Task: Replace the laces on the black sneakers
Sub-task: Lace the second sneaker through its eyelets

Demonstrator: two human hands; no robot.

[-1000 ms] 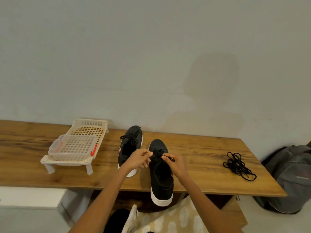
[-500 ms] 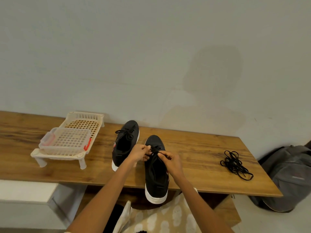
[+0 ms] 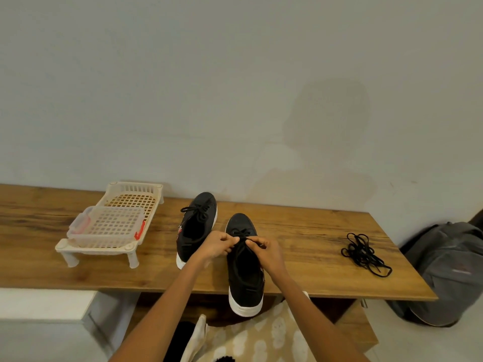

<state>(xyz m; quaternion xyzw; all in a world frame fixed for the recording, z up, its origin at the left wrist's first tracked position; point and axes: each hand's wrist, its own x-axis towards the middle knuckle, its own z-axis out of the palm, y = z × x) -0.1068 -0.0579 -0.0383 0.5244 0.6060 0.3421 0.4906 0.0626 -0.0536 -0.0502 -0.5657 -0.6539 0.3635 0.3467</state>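
While the near sneaker [image 3: 244,273] overhangs the desk's [image 3: 300,246] front edge, left hand [image 3: 217,246] and right hand [image 3: 266,253] each pinch its lace [image 3: 241,235]. A second sneaker [image 3: 197,226] stands behind-left; spare laces [image 3: 364,250] lie toward the right edge.

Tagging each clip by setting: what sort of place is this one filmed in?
Probably a room in a home, though that is a guess: a wooden table against a plain wall, a grey backpack on the floor, and a plastic rack beside two black sneakers.
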